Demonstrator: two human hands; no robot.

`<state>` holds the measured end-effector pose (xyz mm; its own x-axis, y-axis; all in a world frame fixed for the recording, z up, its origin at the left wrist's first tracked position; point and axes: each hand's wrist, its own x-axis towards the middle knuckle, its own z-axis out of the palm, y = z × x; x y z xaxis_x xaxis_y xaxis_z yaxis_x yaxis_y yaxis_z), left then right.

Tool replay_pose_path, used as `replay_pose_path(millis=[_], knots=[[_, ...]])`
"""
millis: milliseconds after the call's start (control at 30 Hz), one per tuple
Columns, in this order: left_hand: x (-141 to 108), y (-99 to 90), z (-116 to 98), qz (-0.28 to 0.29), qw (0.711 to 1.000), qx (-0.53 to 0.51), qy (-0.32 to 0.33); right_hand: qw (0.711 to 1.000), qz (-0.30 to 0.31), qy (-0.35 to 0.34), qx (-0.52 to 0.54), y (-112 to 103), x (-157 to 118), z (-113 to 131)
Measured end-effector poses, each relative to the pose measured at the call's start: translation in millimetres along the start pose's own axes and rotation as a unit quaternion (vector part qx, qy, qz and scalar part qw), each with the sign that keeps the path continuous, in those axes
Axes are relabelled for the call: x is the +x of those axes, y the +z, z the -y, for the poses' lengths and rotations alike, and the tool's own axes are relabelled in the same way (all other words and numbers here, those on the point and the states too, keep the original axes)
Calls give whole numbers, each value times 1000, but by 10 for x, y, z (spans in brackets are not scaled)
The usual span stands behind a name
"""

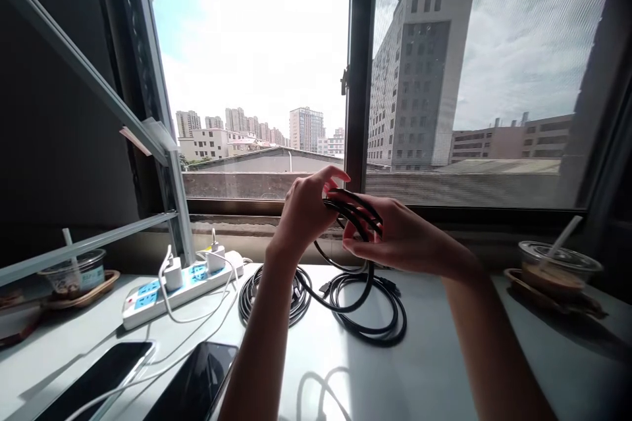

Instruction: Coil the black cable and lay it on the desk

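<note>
Both of my hands are raised above the table with loops of a black cable (353,212) between them. My left hand (309,207) is closed around the loops at their left end. At their right end, the fingers of my right hand (385,230) curl around the same strands. A slack length of this cable hangs below and bends toward the table. Beneath my hands lies a coiled black cable (395,329) with connectors showing. Another coiled black cable (300,299) lies to its left, partly hidden behind my left forearm.
A white power strip (185,286) with plugged-in chargers and white cords stands at left. Two phones, a black one (195,381) and a white-edged one (99,381), lie in front. Plastic cups (557,266) on trays sit at both sides. A window (247,79) is behind.
</note>
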<state>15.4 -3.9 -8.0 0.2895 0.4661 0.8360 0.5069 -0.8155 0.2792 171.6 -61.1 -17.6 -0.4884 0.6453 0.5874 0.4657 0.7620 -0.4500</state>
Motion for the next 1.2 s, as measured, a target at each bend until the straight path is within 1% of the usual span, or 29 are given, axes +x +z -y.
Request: replay_pose_path(millis=[100,267,333,433,500,533,633,700,767,833,900,967,1000,1067,1200], knots=[[-3,17,-40,-29,999,11,-24,999,-46,9,-24,7,37,-52],[-20,71,-76,-61,995,14,-72,986,-159,38,-25,15,93,-97],[-23,93,-89,-71,993,-19,-94,984,-176,33,-1,13,103,-102],[-15,112,-121,-91,981,-124,-117,980,-195,30,20,8,109,-113],[-3,107,-157,-110,962,-212,-135,972,-233,38,-2,8,109,-115],[4,98,-179,-121,947,-258,-149,966,-257,40,-10,7,108,-112],[26,63,-250,-141,893,-381,-195,948,-317,32,24,-1,101,-85],[36,43,-283,-137,868,-426,-217,941,-331,26,68,-19,94,-68],[37,36,-290,-111,855,-454,-226,940,-322,22,110,-46,90,-70],[33,43,-273,-72,850,-474,-220,936,-320,21,146,-73,93,-92],[26,65,-244,-32,850,-486,-203,922,-346,19,173,-89,102,-122],[21,99,-221,-5,855,-483,-188,903,-384,20,194,-94,111,-142],[19,118,-217,-2,858,-479,-187,895,-397,22,200,-94,114,-144],[15,155,-231,-11,855,-478,-198,888,-411,28,205,-94,113,-134],[7,189,-321,-61,820,-515,-243,888,-426,41,168,-117,90,-105]])
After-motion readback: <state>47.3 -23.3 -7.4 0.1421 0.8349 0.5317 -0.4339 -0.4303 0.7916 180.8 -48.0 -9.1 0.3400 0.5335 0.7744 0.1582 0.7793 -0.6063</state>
